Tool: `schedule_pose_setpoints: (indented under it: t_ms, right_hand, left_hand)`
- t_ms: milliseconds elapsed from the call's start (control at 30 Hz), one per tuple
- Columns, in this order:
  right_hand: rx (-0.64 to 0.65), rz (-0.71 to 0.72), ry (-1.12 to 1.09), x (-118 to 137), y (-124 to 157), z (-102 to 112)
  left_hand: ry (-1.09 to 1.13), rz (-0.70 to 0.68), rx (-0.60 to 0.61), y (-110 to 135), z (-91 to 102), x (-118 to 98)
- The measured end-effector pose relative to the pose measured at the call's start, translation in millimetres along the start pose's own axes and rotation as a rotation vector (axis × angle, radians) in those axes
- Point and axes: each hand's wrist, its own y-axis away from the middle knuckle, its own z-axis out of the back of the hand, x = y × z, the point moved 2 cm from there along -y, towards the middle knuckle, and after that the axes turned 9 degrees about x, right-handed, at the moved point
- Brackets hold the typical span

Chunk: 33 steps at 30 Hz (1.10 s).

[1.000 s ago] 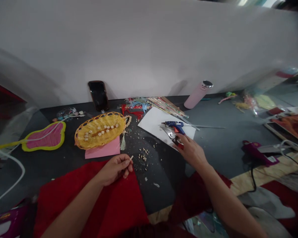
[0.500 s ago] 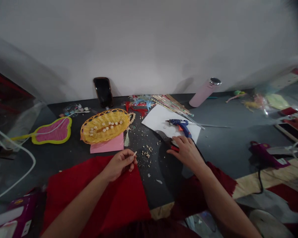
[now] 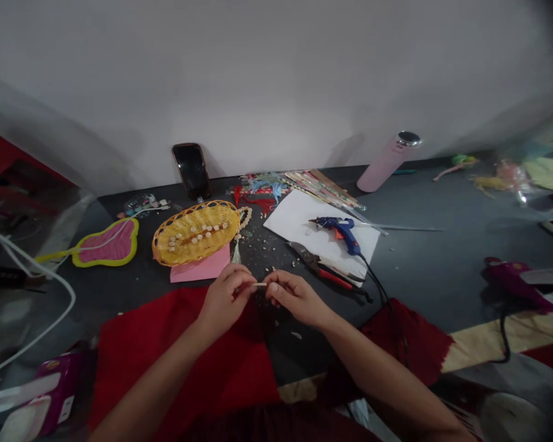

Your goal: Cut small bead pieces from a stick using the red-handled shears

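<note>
A short pale wooden stick (image 3: 259,284) spans the gap between my two hands. My left hand (image 3: 228,298) pinches its left end above the edge of the red cloth (image 3: 175,362). The fingertips of my right hand (image 3: 297,296) are closed on the other end. Red-handled pliers (image 3: 325,270) lie just beyond my right hand, partly on a white sheet (image 3: 295,215). Tiny cut pieces are scattered on the dark table around and behind my hands. A yellow woven basket (image 3: 196,245) with small pale bead-like pieces in it stands to the left, over pink paper (image 3: 203,265).
A blue glue gun (image 3: 343,230) rests on the white sheet, its cord running toward me. At the wall stand a phone (image 3: 192,170) and a pink bottle (image 3: 387,162). A pink-and-yellow fan shape (image 3: 105,244) lies left; a purple glue gun (image 3: 525,282) lies right.
My right hand has let go of the pliers, leaving them on the table, and moved left to grip the stick's end. My left hand has risen slightly, still pinching the stick.
</note>
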Motion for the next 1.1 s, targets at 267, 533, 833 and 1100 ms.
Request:
schedule_pose_setpoints:
  t_ms: [267, 533, 833, 1100]
  right_hand:
    - [-0.137, 0.061, 0.247, -1, 2, 4]
    - [-0.103, 0.063, 0.26, -7, 0, 1]
    - [-0.112, 0.108, 0.348, -6, -1, 0]
    - [-0.077, -0.026, 0.135, -13, -1, 3]
  left_hand:
    - [0.056, 0.02, -0.016, 3, -20.5, 6]
    - [0.386, 0.247, 0.06, 10, -31.1, 26]
    - [0.49, 0.311, 0.117, 11, -35.4, 28]
    - [0.274, 0.165, 0.053, 8, -26.5, 25]
